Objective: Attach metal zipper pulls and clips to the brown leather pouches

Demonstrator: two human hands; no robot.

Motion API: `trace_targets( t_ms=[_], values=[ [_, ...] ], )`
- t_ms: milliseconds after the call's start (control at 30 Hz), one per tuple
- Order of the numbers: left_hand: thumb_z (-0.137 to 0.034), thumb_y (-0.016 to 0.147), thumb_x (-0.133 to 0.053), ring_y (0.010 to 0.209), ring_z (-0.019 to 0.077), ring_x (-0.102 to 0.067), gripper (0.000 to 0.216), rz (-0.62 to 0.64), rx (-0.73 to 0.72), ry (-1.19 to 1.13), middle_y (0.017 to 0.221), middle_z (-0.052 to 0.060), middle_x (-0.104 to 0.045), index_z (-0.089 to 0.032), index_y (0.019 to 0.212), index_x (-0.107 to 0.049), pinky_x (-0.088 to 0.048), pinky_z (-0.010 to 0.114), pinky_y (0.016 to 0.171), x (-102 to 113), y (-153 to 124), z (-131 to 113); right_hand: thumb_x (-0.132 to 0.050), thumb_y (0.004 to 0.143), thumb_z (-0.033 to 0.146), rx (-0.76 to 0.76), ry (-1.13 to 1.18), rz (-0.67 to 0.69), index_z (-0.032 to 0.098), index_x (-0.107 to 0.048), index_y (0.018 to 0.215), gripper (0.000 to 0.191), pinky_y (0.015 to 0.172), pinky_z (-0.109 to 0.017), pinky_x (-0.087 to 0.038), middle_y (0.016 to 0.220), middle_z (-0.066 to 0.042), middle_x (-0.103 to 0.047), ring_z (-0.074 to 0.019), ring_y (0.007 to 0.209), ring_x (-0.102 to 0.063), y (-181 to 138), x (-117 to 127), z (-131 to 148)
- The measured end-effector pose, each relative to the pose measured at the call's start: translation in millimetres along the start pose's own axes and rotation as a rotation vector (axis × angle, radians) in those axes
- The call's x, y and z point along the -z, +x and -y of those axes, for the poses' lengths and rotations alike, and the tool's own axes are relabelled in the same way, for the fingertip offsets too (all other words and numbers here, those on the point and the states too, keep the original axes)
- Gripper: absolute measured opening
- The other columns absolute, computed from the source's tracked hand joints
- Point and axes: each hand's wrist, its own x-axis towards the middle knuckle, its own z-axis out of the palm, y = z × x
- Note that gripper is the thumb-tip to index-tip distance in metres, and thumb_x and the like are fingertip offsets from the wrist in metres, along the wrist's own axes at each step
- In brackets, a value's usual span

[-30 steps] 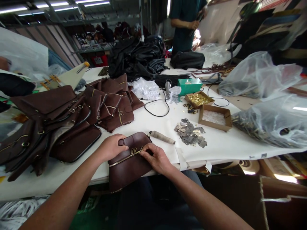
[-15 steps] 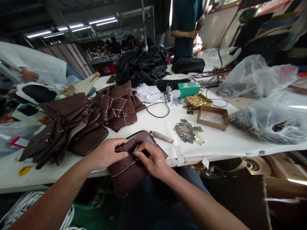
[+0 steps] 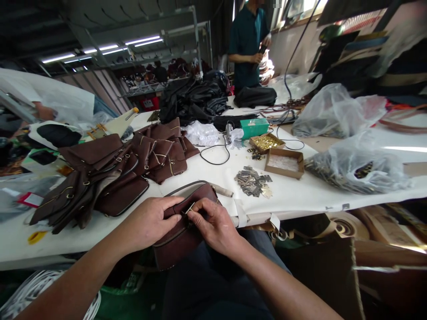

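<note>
A dark brown leather bag [image 3: 176, 251] with a zip across it leans between the table edge and my lap. My left hand [image 3: 150, 222] is closed on its left side, thumb on the leather and fingers over the upper part. Thumb and forefinger of my right hand [image 3: 215, 224] pinch a small gold-coloured metal fitting [image 3: 190, 208] at the middle of the bag. Whether the fitting is fixed to the leather is hidden by the fingers. Behind the bag, a wrapped rod-like tool [image 3: 224, 191] lies on the table, partly covered.
Several brown bags [image 3: 110, 178] are heaped at left. Flat metal plates [image 3: 252, 182] lie right of centre, near a cardboard box [image 3: 302, 169], a tray of gold pieces [image 3: 267, 142] and a green box [image 3: 254, 128]. Clear plastic sacks [image 3: 363, 164] stand at right. A person [image 3: 248, 49] stands behind.
The view has shifted slightly. The bag's lower part is tipped a little farther under my hands. Both hands keep their hold on the bag and the fitting.
</note>
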Motion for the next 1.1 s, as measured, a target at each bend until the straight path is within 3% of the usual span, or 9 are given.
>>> trace_targets(
  t_ms=[233, 367, 467, 567, 733, 967, 1100],
  values=[
    [-0.022, 0.096, -0.059, 0.111, 0.0240, -0.077, 0.032, 0.036, -0.030, 0.084, 0.108, 0.000, -0.084, -0.028, 0.118, -0.081, -0.055, 0.029, 0.102, 0, -12, -18, -0.062, 0.107, 0.032, 0.008, -0.023, 0.123, 0.021, -0.062, 0.091, 0.019, 0.070, -0.027, -0.045, 0.085, 0.000, -0.063, -0.0144, 0.077, -0.057, -7, 19, 17],
    [-0.021, 0.094, -0.060, 0.113, 0.0222, -0.077, 0.042, 0.006, -0.048, 0.055, 0.123, -0.002, -0.083, -0.031, 0.131, -0.078, -0.057, 0.027, 0.098, -5, -17, -19, -0.063, 0.106, 0.030, -0.007, -0.083, 0.229, 0.021, -0.064, 0.093, 0.015, 0.068, -0.026, -0.043, 0.084, 0.001, -0.064, -0.0139, 0.076, -0.057, -8, 31, 25],
    [-0.019, 0.094, -0.060, 0.115, 0.0218, -0.077, 0.048, -0.023, -0.078, 0.025, 0.131, -0.001, -0.081, -0.031, 0.137, -0.076, -0.057, 0.026, 0.100, -10, -18, -19, -0.063, 0.106, 0.029, -0.008, -0.131, 0.235, 0.021, -0.063, 0.094, 0.015, 0.068, -0.027, -0.041, 0.084, 0.001, -0.064, -0.0137, 0.075, -0.056, -9, 33, 29],
    [-0.016, 0.092, -0.059, 0.115, 0.0214, -0.077, 0.050, -0.038, -0.093, 0.002, 0.132, -0.001, -0.080, -0.031, 0.137, -0.076, -0.056, 0.026, 0.101, -15, -17, -22, -0.063, 0.106, 0.027, 0.010, -0.175, 0.226, 0.021, -0.062, 0.093, 0.014, 0.067, -0.026, -0.040, 0.083, 0.002, -0.063, -0.0133, 0.074, -0.055, -10, 34, 32],
    [-0.018, 0.091, -0.062, 0.113, 0.0239, -0.077, 0.042, 0.060, -0.062, -0.024, 0.128, -0.001, -0.081, -0.031, 0.127, -0.080, -0.056, 0.029, 0.101, -16, -16, -24, -0.064, 0.105, 0.027, 0.001, -0.175, 0.301, 0.021, -0.063, 0.094, 0.013, 0.067, -0.026, -0.040, 0.083, 0.002, -0.061, -0.0133, 0.074, -0.054, -13, 39, 30],
    [-0.029, 0.086, -0.072, 0.102, 0.0265, -0.078, 0.040, 0.181, 0.167, -0.444, 0.112, 0.000, -0.084, -0.026, 0.125, -0.080, -0.060, 0.032, 0.088, -13, -9, -15, -0.065, 0.104, 0.035, -0.109, 0.007, 0.253, 0.020, -0.063, 0.092, 0.020, 0.076, -0.028, -0.046, 0.090, 0.000, -0.065, -0.0155, 0.083, -0.059, -11, 42, 17],
    [-0.028, 0.086, -0.074, 0.107, 0.0267, -0.076, 0.037, 0.143, 0.141, -0.386, 0.113, 0.001, -0.083, -0.025, 0.122, -0.080, -0.057, 0.035, 0.098, -14, -8, -13, -0.073, 0.095, 0.034, -0.124, -0.025, 0.139, 0.021, -0.061, 0.088, 0.019, 0.071, -0.026, -0.046, 0.086, 0.002, -0.064, -0.0145, 0.078, -0.058, -15, 29, 15]
  ],
)
